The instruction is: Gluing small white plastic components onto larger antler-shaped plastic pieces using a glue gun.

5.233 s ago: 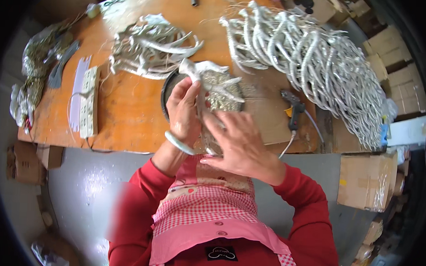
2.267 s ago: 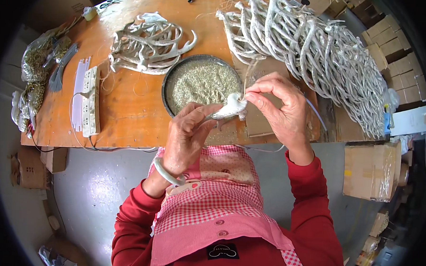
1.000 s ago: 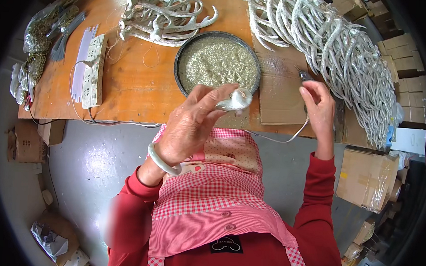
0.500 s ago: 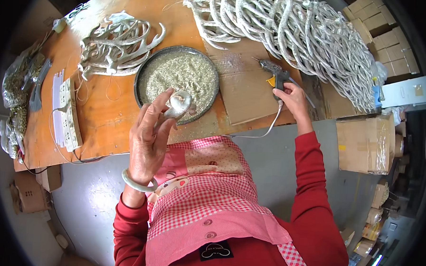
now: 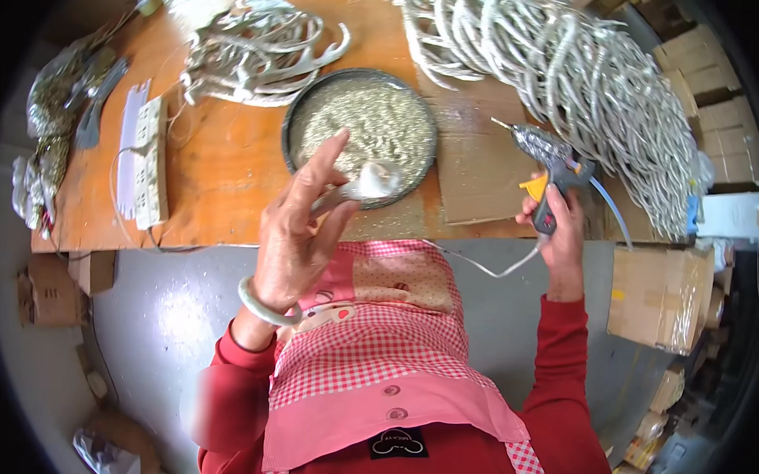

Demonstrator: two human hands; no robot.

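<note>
Nearest the camera, the person's red sleeves and pink checked apron (image 5: 374, 355) fill the lower part of the view; a pale bangle (image 5: 262, 304) circles the left wrist; the left hand (image 5: 299, 225) is raised above the table edge, its fingers (image 5: 319, 162) long and loosely spread, the forefinger pointing up, while the thumb and lower fingers pinch a small white antler-shaped piece (image 5: 369, 184) that sits over the near rim of the pan; the right hand (image 5: 557, 236) is wrapped tight around the grip of a glue gun (image 5: 548, 164), fingers pressed together round the handle, the silver-crusted nozzle pointing left over a sheet of brown cardboard (image 5: 476, 169); a thin cord (image 5: 488, 263) trails from the gun across the apron; beyond the left hand, a round dark pan (image 5: 296, 119) holds pale glittery grains and rests on the orange table (image 5: 221, 188); to the left lie two white power strips (image 5: 145, 163); farther back, a small heap of white antler shapes (image 5: 252, 49) lies behind the pan, and a much larger pile of silvery antler shapes (image 5: 573, 76) stretches across the far right of the table; cardboard boxes (image 5: 656, 296) stand on the floor at the right
</note>
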